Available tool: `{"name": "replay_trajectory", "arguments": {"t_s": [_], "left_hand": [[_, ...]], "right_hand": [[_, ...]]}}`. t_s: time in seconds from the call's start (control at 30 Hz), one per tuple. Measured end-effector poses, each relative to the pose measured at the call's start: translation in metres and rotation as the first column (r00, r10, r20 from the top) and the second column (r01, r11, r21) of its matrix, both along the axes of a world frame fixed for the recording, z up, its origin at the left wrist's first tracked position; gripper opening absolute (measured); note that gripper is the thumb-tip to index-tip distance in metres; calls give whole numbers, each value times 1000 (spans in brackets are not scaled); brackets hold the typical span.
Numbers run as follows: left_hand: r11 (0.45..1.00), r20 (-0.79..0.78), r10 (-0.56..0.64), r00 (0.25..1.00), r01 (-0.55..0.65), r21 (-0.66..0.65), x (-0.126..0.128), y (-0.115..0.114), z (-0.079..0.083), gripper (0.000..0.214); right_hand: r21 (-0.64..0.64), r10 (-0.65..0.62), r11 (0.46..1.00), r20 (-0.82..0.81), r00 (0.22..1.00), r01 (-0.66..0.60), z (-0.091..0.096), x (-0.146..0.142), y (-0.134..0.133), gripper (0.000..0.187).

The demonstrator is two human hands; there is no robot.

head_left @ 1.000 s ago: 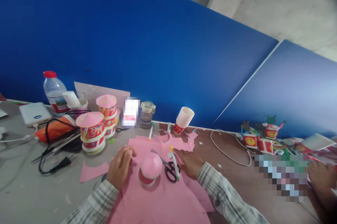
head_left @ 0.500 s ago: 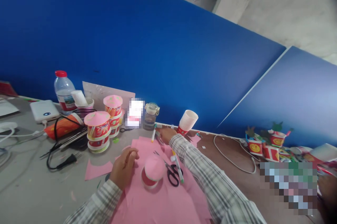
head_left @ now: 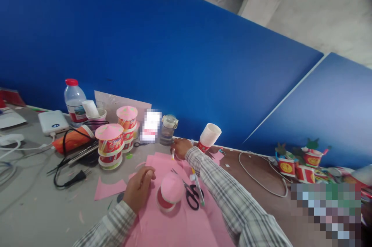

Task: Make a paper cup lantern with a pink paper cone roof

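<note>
My right hand point(head_left: 182, 148) reaches to the far side of the pink paper, its fingers closed over a white marker point(head_left: 173, 154) with a yellow end. My left hand point(head_left: 138, 187) rests at the left edge of the pink paper sheets point(head_left: 174, 229), fingers loosely bent and nothing in it. Between the hands, a pink paper cone point(head_left: 172, 188) leans on a small paper cup piece point(head_left: 165, 204) with a red inside. To its right lie black-handled scissors point(head_left: 192, 197) and another marker point(head_left: 200, 192) with a green end.
Two cone-topped paper cup towers point(head_left: 109, 144) stand left, near a red-capped bottle point(head_left: 75, 102) and a black plug cable point(head_left: 76, 178). Behind are a lit phone point(head_left: 150, 125), a clear water bottle point(head_left: 168, 130) and stacked paper cups point(head_left: 209, 135). Cup crafts point(head_left: 287, 166) crowd the right.
My right hand has closed over the marker, whose upper end showed beyond the fingers before. My left hand stays on the paper. The whole view has shifted slightly.
</note>
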State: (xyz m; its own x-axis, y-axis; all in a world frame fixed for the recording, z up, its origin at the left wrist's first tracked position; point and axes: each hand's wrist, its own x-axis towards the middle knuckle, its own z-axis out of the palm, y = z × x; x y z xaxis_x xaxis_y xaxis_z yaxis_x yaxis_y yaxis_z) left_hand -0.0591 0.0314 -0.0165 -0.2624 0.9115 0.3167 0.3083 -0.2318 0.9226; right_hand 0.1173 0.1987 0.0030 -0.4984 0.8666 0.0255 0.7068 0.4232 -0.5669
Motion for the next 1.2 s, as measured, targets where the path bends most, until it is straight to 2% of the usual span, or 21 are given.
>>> {"name": "replay_trajectory", "arguments": {"t_s": [0.23,0.4,0.53,0.63,0.8,0.9,0.97,1.03,1.07,1.13,1.2], "left_hand": [[1000,-10,4,1000,-4,-2,0,-1,1,25],[1000,-15,19,1000,-18,7,-1,-1,0,25],[999,-15,36,999,-36,27,-2,-1,-1,26],[997,-9,55,998,-55,54,-3,-3,2,27],[978,-29,91,995,-83,192,-4,-14,22,29],[943,-107,62,992,-23,331,0,-27,38,31],[914,-209,44,977,46,404,6,-36,46,37],[874,-307,51,950,106,474,12,-43,50,45],[858,-352,60,934,132,496,15,-45,51,48],[843,-430,74,900,174,508,20,-47,51,47],[848,-487,73,870,202,490,22,-47,51,35]], "right_hand": [[14,34,999,-74,997,-33,-1,-4,-7,22],[20,68,998,-134,989,-66,4,-13,-12,22],[49,69,997,-211,975,-60,19,-19,-20,23],[94,32,996,-315,949,-2,41,-13,-34,18],[130,-75,975,-564,823,178,89,16,-85,15],[93,-73,979,-669,740,180,101,30,-132,17],[54,-72,986,-712,699,157,98,33,-163,16],[-60,-101,994,-794,600,89,91,31,-189,14],[-71,-106,994,-823,557,85,87,28,-198,12],[-82,-108,994,-846,521,73,79,21,-212,9],[-84,-99,995,-860,500,51,72,13,-218,8]]}}
